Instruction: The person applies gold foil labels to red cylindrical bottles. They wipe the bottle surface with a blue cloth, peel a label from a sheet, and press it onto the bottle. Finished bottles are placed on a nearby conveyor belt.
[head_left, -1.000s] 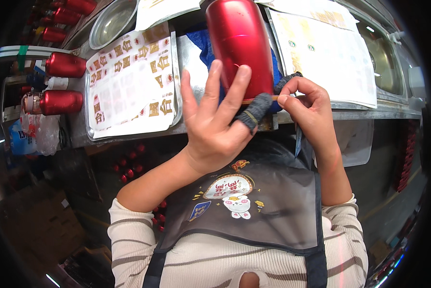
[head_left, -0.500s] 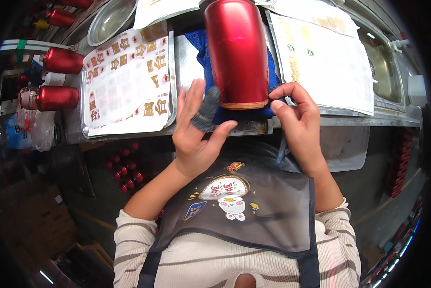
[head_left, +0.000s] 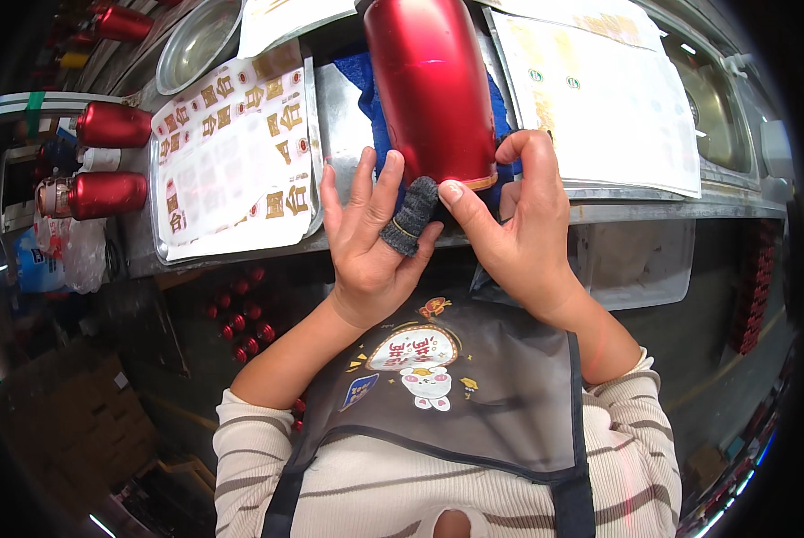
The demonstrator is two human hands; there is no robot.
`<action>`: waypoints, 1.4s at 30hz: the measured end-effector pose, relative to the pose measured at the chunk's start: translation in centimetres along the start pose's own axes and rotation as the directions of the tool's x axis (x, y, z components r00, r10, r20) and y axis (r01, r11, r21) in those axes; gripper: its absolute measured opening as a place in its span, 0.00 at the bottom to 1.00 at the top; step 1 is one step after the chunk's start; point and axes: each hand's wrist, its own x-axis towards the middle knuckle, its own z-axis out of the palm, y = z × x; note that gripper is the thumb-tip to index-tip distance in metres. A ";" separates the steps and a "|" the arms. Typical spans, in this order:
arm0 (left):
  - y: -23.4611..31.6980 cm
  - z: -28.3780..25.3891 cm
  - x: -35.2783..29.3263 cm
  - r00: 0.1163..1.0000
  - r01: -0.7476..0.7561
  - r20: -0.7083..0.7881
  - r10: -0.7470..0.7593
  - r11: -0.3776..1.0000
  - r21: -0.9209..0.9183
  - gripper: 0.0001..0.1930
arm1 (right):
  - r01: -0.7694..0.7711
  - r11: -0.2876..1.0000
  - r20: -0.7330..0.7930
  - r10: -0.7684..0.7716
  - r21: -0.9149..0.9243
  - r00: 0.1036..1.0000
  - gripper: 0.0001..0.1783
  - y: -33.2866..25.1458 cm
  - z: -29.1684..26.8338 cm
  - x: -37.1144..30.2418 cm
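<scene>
A large glossy red bottle (head_left: 433, 81) lies on a blue cloth (head_left: 366, 85), its gold-rimmed base toward me. My left hand (head_left: 371, 242) is open at the near left of the base, fingers spread, with a dark grey knitted finger sleeve (head_left: 411, 215) on its index finger. My right hand (head_left: 518, 229) is at the near right of the base. Its index finger is bent against or close beside the bottle, and its thumb reaches to the tip of the finger sleeve. Thumb and index stand apart with nothing visible between them; the other right fingers are partly hidden.
On the left, a metal tray (head_left: 317, 193) bears sheets of gold and red decals (head_left: 223, 170). More printed sheets (head_left: 599, 108) lie at right, beside a metal basin (head_left: 720, 117). Two red bottles (head_left: 111, 195) lie at far left. A round metal bowl (head_left: 200, 45) stands behind the tray.
My right hand has moved left and its thumb has come away from the index finger to the finger sleeve. My left hand's sleeved finger has tilted rightward, in front of the bottle's base.
</scene>
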 end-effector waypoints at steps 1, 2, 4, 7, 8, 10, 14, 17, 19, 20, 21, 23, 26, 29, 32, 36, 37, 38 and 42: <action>0.0 -0.1 0.2 1.000 -0.014 0.005 0.014 1.000 0.018 0.18 | 0.010 1.000 0.005 -0.010 0.014 1.000 0.27 0.1 -0.1 0.0; 0.1 -0.3 0.4 1.000 -0.028 0.010 0.027 0.999 0.036 0.18 | 0.018 1.000 0.008 -0.019 0.025 1.000 0.26 0.2 -0.2 0.0; 0.3 -0.6 1.0 0.998 -0.055 0.030 0.053 0.996 0.072 0.17 | 0.034 0.998 0.011 -0.035 0.046 0.999 0.24 0.4 -0.3 0.0; 0.7 -1.3 2.0 0.992 -0.110 0.081 0.101 0.987 0.118 0.19 | 0.059 0.995 0.002 -0.059 0.084 0.998 0.21 0.9 -0.4 0.0; 0.8 -1.5 2.3 0.988 -0.131 0.102 0.118 0.983 0.132 0.21 | 0.045 0.993 0.006 -0.046 0.113 0.999 0.19 1.0 -0.5 0.0; 1.0 -1.5 3.0 0.979 -0.177 0.130 0.157 0.971 0.161 0.21 | -0.003 0.983 0.026 -0.001 0.183 1.000 0.17 1.3 -0.6 0.0; 1.6 -0.4 4.3 0.985 -0.162 0.092 0.146 0.968 0.194 0.23 | -0.227 0.880 0.158 0.176 0.416 0.972 0.12 1.2 -1.5 0.0; 0.6 0.2 4.3 0.999 -0.029 -0.017 0.031 0.994 0.106 0.30 | -0.149 0.918 0.109 0.117 0.367 0.987 0.15 1.5 -1.4 -0.7; 0.0 0.5 3.3 0.997 0.060 -0.045 -0.063 0.996 -0.061 0.31 | 0.010 0.974 0.051 -0.022 0.227 0.998 0.21 1.0 -0.9 -0.9; -0.1 0.8 2.9 0.991 0.117 -0.054 -0.125 0.984 -0.133 0.31 | 0.136 0.987 -0.001 -0.136 0.086 0.991 0.26 0.8 -0.8 -0.9; -0.1 1.1 2.6 0.980 0.173 -0.059 -0.188 0.965 -0.199 0.31 | 0.243 0.968 -0.051 -0.246 -0.060 0.968 0.31 0.5 -0.6 -0.8; 0.3 1.0 1.7 0.961 0.252 -0.046 -0.273 0.932 -0.261 0.27 | 0.302 0.941 -0.087 -0.317 -0.154 0.944 0.36 0.3 0.2 -0.5; 0.2 0.7 -0.6 0.952 0.292 -0.020 -0.305 0.926 -0.238 0.21 | 0.296 0.928 -0.116 -0.327 -0.227 0.938 0.40 0.5 1.1 0.3; 0.5 0.5 -1.5 0.969 0.244 -0.005 -0.247 0.961 -0.130 0.17 | 0.241 0.937 -0.095 -0.272 -0.254 0.958 0.40 0.7 1.4 0.3; 0.3 0.5 -1.4 0.986 0.167 -0.012 -0.168 0.985 -0.049 0.17 | 0.244 0.940 -0.087 -0.271 -0.240 0.959 0.38 0.5 1.3 0.6; 0.1 0.2 -0.9 0.994 0.107 -0.003 -0.107 0.994 -0.010 0.15 | 0.262 0.939 -0.075 -0.284 -0.223 0.956 0.36 0.5 1.2 0.7; 0.1 0.2 -0.9 0.995 0.096 -0.001 -0.096 0.995 -0.013 0.15 | 0.278 0.935 -0.080 -0.302 -0.222 0.950 0.35 0.7 1.2 0.7; 0.0 0.1 -0.8 0.995 0.096 0.005 -0.096 0.995 -0.009 0.15 | 0.262 0.943 -0.066 -0.280 -0.207 0.958 0.35 0.5 1.1 0.7; 0.0 -0.3 -0.7 0.994 0.096 0.044 -0.097 0.995 0.025 0.14 | 0.251 0.957 -0.046 -0.261 -0.147 0.964 0.32 0.5 0.9 0.6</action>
